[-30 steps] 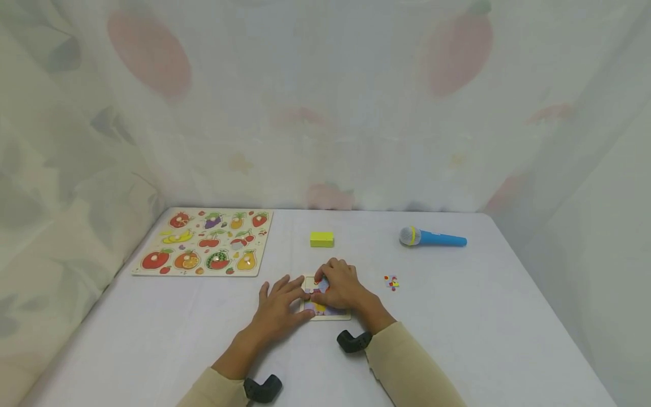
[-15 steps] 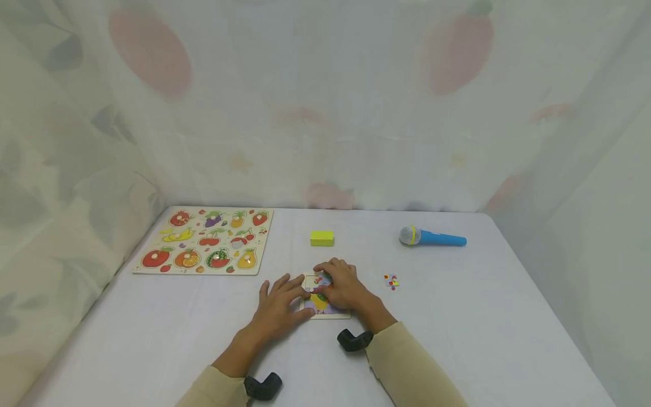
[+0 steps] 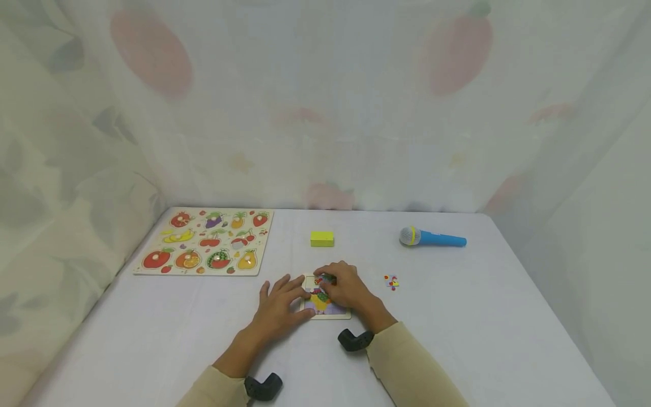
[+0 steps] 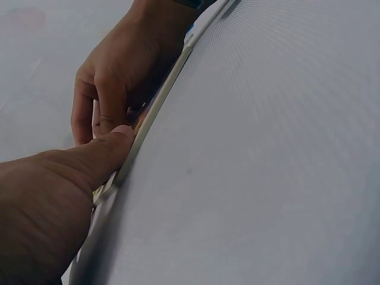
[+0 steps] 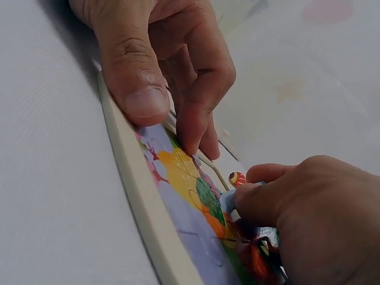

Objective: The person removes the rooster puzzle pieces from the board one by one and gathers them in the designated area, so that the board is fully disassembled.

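A small jigsaw puzzle board (image 3: 330,315) with a pale wooden rim lies on the table, showing a yellow figure on lilac. My left hand (image 3: 280,308) rests along its left side, fingers spread, and in the right wrist view the left thumb (image 5: 145,104) presses near the rim. Over the board's upper part, my right hand (image 3: 346,285) pinches a light-blue puzzle piece (image 5: 228,202) between thumb and index finger. That piece is partly hidden by the fingers. The upper left of the board shows bare pale wood. Another puzzle piece (image 3: 391,282) lies to the right.
A fruit peg puzzle (image 3: 203,243) lies at the back left. Beyond the hands sits a yellow-green block (image 3: 322,239). At the back right is a blue toy microphone (image 3: 437,237). Fabric walls stand behind and beside the white table (image 3: 483,328).
The right fingers have shifted slightly over the board's upper part, and more of the yellow picture now shows. My left hand stays in place, as do the loose piece and other objects.
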Demonstrator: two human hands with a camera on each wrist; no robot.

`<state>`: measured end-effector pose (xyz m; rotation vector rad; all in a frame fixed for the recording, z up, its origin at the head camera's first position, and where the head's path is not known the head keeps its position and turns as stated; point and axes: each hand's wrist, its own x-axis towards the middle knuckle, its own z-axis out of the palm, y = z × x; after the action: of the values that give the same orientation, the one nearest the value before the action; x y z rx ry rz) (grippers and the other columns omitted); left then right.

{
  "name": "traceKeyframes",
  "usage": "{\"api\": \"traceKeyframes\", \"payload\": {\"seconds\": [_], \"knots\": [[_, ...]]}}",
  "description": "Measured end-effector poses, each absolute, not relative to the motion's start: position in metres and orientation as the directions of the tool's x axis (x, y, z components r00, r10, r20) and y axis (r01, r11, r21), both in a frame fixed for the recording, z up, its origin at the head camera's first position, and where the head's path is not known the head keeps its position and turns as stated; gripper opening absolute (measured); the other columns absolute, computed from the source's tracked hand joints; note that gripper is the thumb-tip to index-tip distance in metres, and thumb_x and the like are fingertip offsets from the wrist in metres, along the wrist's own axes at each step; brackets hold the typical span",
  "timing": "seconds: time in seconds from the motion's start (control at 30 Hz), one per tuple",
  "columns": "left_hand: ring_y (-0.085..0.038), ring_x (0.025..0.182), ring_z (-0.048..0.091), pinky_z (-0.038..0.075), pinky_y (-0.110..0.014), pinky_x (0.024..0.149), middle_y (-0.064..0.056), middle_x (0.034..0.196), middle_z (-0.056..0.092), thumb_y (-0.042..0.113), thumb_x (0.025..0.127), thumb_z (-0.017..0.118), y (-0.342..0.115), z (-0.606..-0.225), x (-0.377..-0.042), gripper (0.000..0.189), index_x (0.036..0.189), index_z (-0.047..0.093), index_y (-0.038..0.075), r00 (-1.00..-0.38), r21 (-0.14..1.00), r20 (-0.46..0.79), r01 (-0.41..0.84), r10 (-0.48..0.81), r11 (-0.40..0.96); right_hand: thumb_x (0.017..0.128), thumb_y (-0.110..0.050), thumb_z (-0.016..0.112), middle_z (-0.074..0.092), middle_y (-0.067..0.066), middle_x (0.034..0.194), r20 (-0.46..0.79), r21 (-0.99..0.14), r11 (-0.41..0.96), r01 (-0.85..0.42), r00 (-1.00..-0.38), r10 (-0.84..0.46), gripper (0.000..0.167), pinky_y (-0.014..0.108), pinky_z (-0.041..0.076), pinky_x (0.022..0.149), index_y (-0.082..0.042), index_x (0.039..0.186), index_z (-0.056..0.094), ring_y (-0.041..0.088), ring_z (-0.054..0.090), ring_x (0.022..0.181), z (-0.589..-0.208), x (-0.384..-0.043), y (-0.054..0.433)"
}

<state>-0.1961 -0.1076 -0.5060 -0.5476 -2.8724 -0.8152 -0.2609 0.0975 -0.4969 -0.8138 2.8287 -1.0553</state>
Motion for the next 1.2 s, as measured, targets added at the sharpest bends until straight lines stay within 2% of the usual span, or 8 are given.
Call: {"api": "traceKeyframes", "payload": {"seconds": [0.17,0.4,0.53,0.63,0.77,0.93,1.03,1.2], "knots": [[-0.033,0.137,0.031,0.003,-0.066,0.105,0.001,0.145,0.047,0.049,0.081,0.074,-0.1073,-0.5054,-0.1954,0.029,0.102,0.068,0.03,-0.932,0.485,0.191,0.363,0.309,0.796,0.091,-0.015,0.067,0.065,-0.012,0.099,0.197,-0.627,0.62,-0.473,-0.865,-0.46,0.024,0.029,0.041,0.065,-0.022,0.113,0.073,0.011,0.048,0.077,-0.499,-0.2621,0.0972],[-0.034,0.137,0.031,0.004,-0.067,0.104,0.001,0.144,0.047,0.049,0.081,0.074,-0.1075,-0.5041,-0.1952,0.029,0.102,0.068,0.029,-0.93,0.48,0.196,0.366,0.31,0.797,0.092,-0.015,0.066,0.058,-0.014,0.084,0.188,-0.615,0.631,-0.472,-0.865,-0.465,0.018,0.037,0.037,0.074,-0.023,0.107,0.072,0.012,0.046,0.075,-0.4948,-0.2602,0.095],[-0.035,0.136,0.032,0.004,-0.068,0.104,0.0,0.144,0.047,0.048,0.081,0.074,-0.1077,-0.5043,-0.1951,0.03,0.103,0.068,0.029,-0.928,0.472,0.202,0.373,0.314,0.799,0.092,-0.015,0.065,0.065,-0.012,0.098,0.166,-0.583,0.638,-0.503,-0.843,-0.512,0.024,0.045,0.034,0.087,-0.022,0.115,0.071,0.011,0.046,0.079,-0.4935,-0.2611,0.097],[-0.036,0.137,0.03,0.004,-0.068,0.104,-0.001,0.146,0.046,0.049,0.083,0.071,-0.1078,-0.5042,-0.1948,0.035,0.113,0.068,0.03,-0.923,0.441,0.193,0.386,0.334,0.81,0.093,-0.014,0.063,0.065,-0.008,0.11,0.145,-0.587,0.632,-0.507,-0.833,-0.533,0.033,0.047,0.032,0.093,-0.022,0.124,0.067,0.011,0.047,0.084,-0.4938,-0.2614,0.0993],[-0.038,0.14,0.022,0.003,-0.068,0.104,-0.003,0.151,0.037,0.051,0.091,0.059,-0.1076,-0.5036,-0.1939,0.041,0.131,0.059,0.041,-0.91,0.351,0.13,0.413,0.393,0.84,0.092,-0.014,0.065,0.063,-0.006,0.102,0.135,-0.638,0.62,-0.456,-0.86,-0.492,0.036,0.042,0.04,0.087,-0.026,0.125,0.063,0.012,0.051,0.086,-0.4941,-0.2614,0.1007],[-0.039,0.141,0.018,0.003,-0.069,0.103,-0.004,0.154,0.032,0.051,0.096,0.05,-0.106,-0.5037,-0.1937,0.037,0.132,0.056,0.047,-0.9,0.3,0.096,0.433,0.425,0.85,0.09,-0.014,0.068,0.06,-0.008,0.092,0.146,-0.702,0.588,-0.402,-0.89,-0.433,0.021,0.036,0.046,0.077,-0.025,0.107,0.066,0.015,0.053,0.083,-0.4937,-0.2624,0.1013],[-0.039,0.14,0.018,0.004,-0.07,0.103,-0.005,0.153,0.033,0.049,0.096,0.051,-0.1048,-0.5021,-0.1931,0.037,0.132,0.057,0.046,-0.9,0.301,0.106,0.434,0.423,0.849,0.09,-0.013,0.068,0.061,-0.008,0.092,0.144,-0.716,0.583,-0.384,-0.898,-0.416,0.017,0.036,0.046,0.075,-0.024,0.103,0.071,0.015,0.053,0.082,-0.4941,-0.2631,0.101],[-0.04,0.14,0.02,0.005,-0.07,0.103,-0.005,0.153,0.033,0.048,0.096,0.051,-0.1046,-0.4983,-0.191,0.037,0.132,0.057,0.045,-0.901,0.297,0.104,0.432,0.421,0.851,0.089,-0.016,0.069,0.066,-0.007,0.104,0.124,-0.682,0.615,-0.396,-0.891,-0.436,0.023,0.034,0.046,0.079,-0.022,0.112,0.073,0.012,0.055,0.089,-0.4946,-0.2638,0.0994]]}}
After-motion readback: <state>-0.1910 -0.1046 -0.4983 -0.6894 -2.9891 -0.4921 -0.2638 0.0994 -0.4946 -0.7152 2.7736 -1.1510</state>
